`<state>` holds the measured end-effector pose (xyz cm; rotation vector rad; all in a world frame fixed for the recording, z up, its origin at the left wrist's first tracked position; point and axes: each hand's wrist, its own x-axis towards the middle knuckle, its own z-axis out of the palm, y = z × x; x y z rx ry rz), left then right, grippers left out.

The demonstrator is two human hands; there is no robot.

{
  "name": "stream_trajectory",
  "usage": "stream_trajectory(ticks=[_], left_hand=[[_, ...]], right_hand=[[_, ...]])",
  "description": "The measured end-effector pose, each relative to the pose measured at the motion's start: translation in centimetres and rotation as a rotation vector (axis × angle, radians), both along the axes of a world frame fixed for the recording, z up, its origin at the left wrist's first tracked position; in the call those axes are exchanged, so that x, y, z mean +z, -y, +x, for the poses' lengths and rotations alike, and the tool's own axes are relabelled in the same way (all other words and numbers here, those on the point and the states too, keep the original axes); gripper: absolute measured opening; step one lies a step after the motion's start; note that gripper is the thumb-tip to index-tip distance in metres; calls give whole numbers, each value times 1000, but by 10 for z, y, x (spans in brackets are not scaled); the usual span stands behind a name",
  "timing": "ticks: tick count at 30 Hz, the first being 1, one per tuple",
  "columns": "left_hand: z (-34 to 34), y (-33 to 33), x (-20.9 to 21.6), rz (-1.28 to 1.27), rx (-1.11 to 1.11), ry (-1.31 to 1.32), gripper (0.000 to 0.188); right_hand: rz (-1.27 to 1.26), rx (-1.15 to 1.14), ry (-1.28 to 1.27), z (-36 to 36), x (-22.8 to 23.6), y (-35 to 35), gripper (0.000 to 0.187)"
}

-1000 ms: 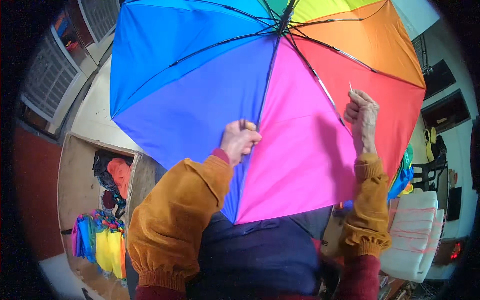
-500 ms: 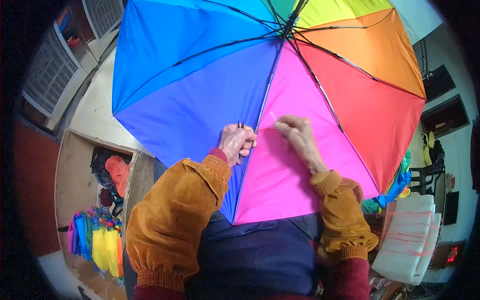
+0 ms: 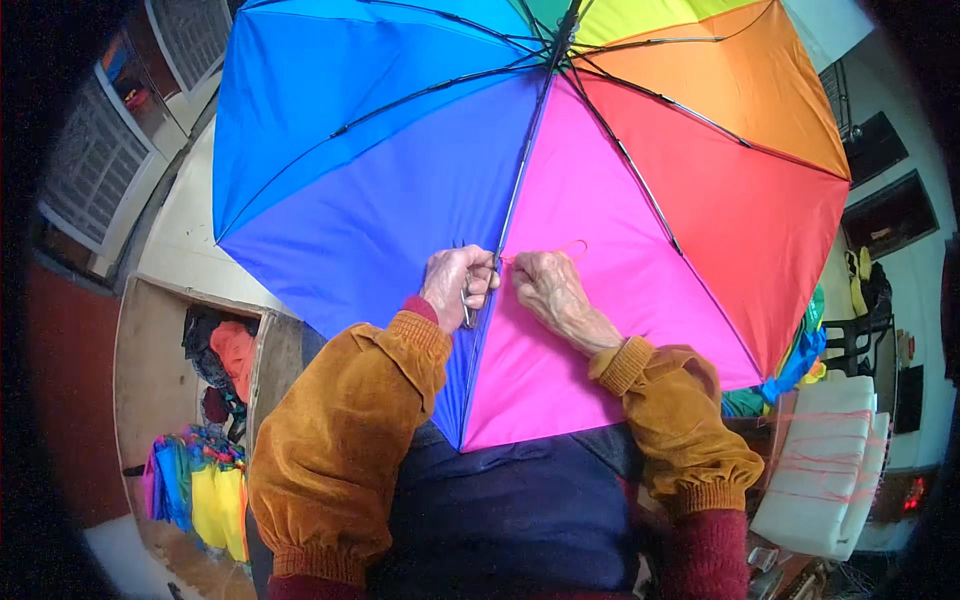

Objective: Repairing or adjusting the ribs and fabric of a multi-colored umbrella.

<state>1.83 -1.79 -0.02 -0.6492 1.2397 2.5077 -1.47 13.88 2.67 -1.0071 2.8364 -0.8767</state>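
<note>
A rainbow umbrella lies open before me, its inner side and black ribs showing. My left hand is closed at the umbrella rib between the purple and pink panels. Tucked in that same hand is a small pair of metal thread snips, its tips poking out above the fingers. Just across the rib, my right hand is pinched on a thin red thread, which loops out over the pink panel. Whether a needle is in those fingers cannot be made out.
At lower left stands a wooden box with dark and orange cloth and folded rainbow fabric. On the right, red threads lie across a white padded block. More colourful fabric shows behind the umbrella's right edge.
My right hand has come left and down, from out over the pink panel to beside the rib and my left hand. The umbrella has shifted slightly left and up.
</note>
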Motion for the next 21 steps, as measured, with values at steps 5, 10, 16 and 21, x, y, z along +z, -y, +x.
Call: stream_trajectory(ticks=[5, 10, 16, 21], left_hand=[[-1, 0, -1, 3, 8, 16, 15], [2, -5, 1, 3, 8, -24, 13], [4, -11, 4, -13, -19, -35, 13], [9, -11, 12, -79, -18, 19, 15]], right_hand=[[-15, 62, -15, 0, -4, 0, 5], [-12, 102, -2, -10, -6, -1, 6], [-13, 92, -22, -15, -9, 5, 10], [-305, -121, 269, -3, 1, 12, 15]])
